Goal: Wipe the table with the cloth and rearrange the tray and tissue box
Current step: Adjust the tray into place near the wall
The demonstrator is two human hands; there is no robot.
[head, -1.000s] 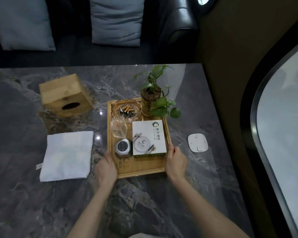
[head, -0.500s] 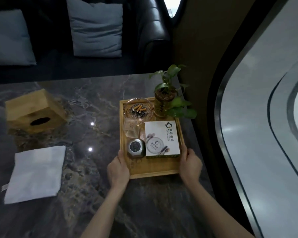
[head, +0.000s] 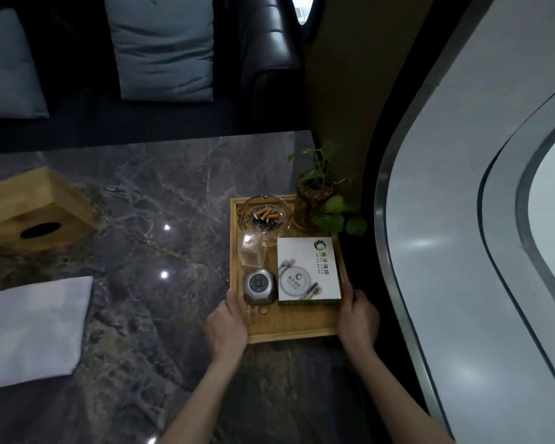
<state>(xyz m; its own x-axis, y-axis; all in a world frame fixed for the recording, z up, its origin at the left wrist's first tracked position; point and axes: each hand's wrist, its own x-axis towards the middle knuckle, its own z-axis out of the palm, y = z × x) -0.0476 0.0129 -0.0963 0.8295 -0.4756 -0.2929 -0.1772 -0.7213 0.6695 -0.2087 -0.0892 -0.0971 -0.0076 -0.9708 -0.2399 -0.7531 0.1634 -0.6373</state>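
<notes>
A wooden tray (head: 293, 331) sits at the right edge of the dark marble table (head: 148, 193). It carries a glass ashtray with butts, a small potted plant, a white printed box, a clear glass and a silver gadget. My left hand (head: 226, 326) grips the tray's near left corner and my right hand (head: 358, 318) grips its near right corner. The wooden tissue box (head: 36, 208) stands at the far left of the table. A folded white cloth (head: 34, 330) lies flat at the near left, apart from both hands.
A black sofa (head: 269, 68) with grey-blue cushions (head: 164, 46) runs behind the table. A curved pale wall panel (head: 462, 219) rises close to the right of the tray. The plant's leaves (head: 337, 216) overhang the table's right edge.
Both hands have carried the tray rightward to the table's right edge. The white round puck seen earlier to the tray's right is out of sight. The view has swung right.
</notes>
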